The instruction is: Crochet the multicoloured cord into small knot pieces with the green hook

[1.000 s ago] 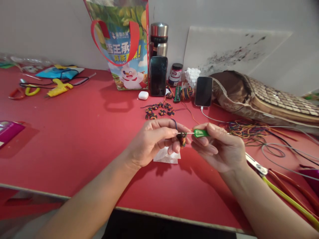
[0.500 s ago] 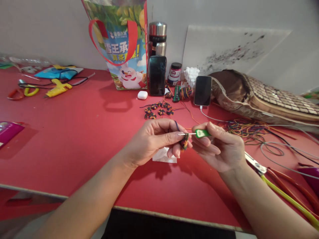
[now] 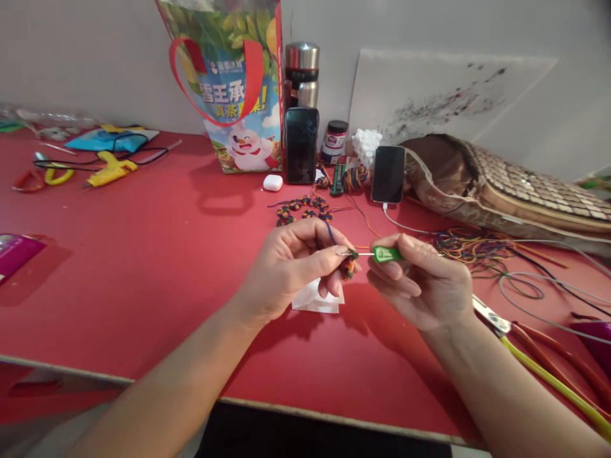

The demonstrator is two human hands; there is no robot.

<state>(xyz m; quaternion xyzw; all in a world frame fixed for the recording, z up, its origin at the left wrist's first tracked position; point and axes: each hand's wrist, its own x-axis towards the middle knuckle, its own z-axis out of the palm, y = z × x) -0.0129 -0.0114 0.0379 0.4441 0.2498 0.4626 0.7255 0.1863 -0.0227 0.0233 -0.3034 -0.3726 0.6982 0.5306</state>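
While in the left hand [image 3: 300, 264], crochet piece [image 3: 348, 266] at the fingertips.

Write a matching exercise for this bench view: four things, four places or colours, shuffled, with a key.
1. Hook tool
2. Glue gun
3. Small white case
4. Metal flask

A. Standing behind an upright phone
B. Held in the right hand, green handle showing
C. Yellow, lying left of the printed bag
D. On the red table, just in front of the bag

Pairs: 1-B, 2-C, 3-D, 4-A
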